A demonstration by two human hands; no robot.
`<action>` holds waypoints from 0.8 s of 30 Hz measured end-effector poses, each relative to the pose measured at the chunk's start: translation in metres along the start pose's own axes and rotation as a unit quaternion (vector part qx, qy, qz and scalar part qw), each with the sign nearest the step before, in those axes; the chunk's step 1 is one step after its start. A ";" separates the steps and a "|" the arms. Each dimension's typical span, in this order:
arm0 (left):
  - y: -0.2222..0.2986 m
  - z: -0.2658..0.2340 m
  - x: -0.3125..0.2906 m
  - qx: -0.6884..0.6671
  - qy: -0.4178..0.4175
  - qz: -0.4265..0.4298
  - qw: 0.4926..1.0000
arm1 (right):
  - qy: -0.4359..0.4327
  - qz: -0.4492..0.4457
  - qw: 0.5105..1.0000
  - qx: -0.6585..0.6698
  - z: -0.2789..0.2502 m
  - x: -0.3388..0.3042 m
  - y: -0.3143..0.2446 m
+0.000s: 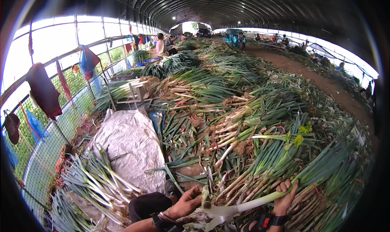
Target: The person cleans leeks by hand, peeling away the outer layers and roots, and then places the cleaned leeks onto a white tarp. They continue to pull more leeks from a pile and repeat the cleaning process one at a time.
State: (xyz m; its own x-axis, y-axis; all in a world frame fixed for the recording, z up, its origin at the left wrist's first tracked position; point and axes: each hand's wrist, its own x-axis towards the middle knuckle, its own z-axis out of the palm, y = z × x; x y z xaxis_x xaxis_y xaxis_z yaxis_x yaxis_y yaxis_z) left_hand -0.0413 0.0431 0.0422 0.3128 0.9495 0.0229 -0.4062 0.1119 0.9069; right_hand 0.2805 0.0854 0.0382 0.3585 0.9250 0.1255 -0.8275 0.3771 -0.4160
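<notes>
My right hand [286,194] is wrapped round a leek [258,202] low on the right. Its white shank points left toward my other hand, and its green leaves fan out to the upper right. Closed fingers of my left hand [189,201] pinch a pale, partly peeled outer leaf [206,197] by the leek's root end. A loose whitish flap of skin [220,211] hangs under the shank. Behind my right hand lies a big heap of leeks [260,167] with brown roots. Cleaned leeks with white shanks [99,181] lie to my left.
A whitish plastic sheet [132,148] covers the ground at front left, beside a mesh fence [44,171] with hanging bags [42,89]. A light wooden frame [138,92] stands beyond. Farther off sit a person in pink [161,47] and a teal vehicle [235,37] near a dirt path [300,73].
</notes>
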 end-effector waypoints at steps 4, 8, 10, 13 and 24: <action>0.038 -0.032 -0.030 -0.038 0.082 -0.018 0.996 | 0.056 -0.022 0.997 0.045 -0.025 0.016 -0.029; 0.066 -0.122 -0.071 -0.201 0.231 0.032 0.951 | 0.029 -0.048 0.995 0.080 -0.045 0.024 -0.050; 0.080 -0.136 -0.079 -0.184 0.263 0.088 0.943 | 0.048 -0.065 0.993 0.086 -0.052 0.023 -0.058; 0.075 -0.150 -0.072 -0.067 0.355 0.146 0.921 | 0.112 -0.067 0.990 0.048 -0.043 0.015 -0.051; 0.022 -0.075 0.043 0.577 0.165 0.180 0.779 | 0.140 -0.128 0.978 -0.085 -0.053 0.014 -0.047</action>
State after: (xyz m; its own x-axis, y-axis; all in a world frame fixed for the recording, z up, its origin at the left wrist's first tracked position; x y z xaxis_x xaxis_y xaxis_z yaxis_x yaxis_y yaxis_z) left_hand -0.1015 0.1081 0.0319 0.0421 0.9031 0.4273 0.6855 -0.3372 0.6453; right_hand 0.3479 0.0785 0.0116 0.6684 0.7438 0.0029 -0.6203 0.5595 -0.5496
